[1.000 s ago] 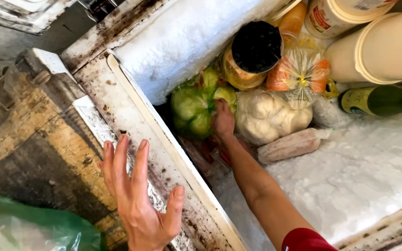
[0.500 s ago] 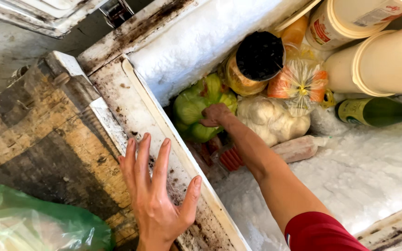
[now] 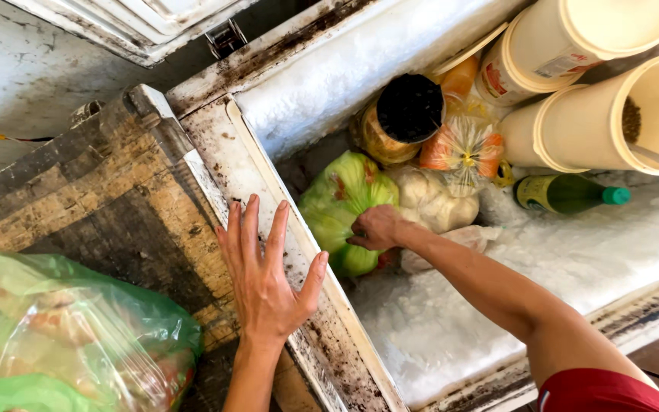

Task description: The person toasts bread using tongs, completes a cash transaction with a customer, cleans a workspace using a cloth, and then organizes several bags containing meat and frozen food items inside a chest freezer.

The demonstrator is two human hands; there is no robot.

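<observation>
**Reaching into an iced chest freezer**

The right hand [image 3: 375, 227] is down inside the freezer [image 3: 329, 76], its fingers curled onto the green bag [image 3: 345, 200] of leafy produce; the fingertips press into the plastic, but whether they have actually pinched a fold of it I cannot tell. The green bag lies against the freezer's near-left wall, low in the well, touching a white bag [image 3: 436, 200] of pale, lumpy contents just to its right.

The left hand [image 3: 267, 278] lies flat and spread wide on the freezer's stained, rust-flecked rim [image 3: 223, 152], all 5 fingers fanned, holding nothing. Beside it, outside the freezer, stands a worn wooden crate [image 3: 78, 198], and at the bottom left corner a translucent green plastic bag [image 3: 62, 336] with reddish items dimly showing through.

Behind the green bag sits a jar with a black lid [image 3: 406, 111], tilted against the frosted back wall. Just right of it is a clear bag [image 3: 463, 149] of orange pieces, knotted at the top. Further right lie 2 cream-coloured plastic buckets [image 3: 573, 114] on their sides, one above the other, their open mouths facing right. Below them a green glass bottle [image 3: 566, 194] with a green cap rests on its side on the thick bed of ice [image 3: 512, 275] that fills the right part of the freezer. A red sleeve [image 3: 604, 393] shows at the bottom edge on the right arm.
</observation>
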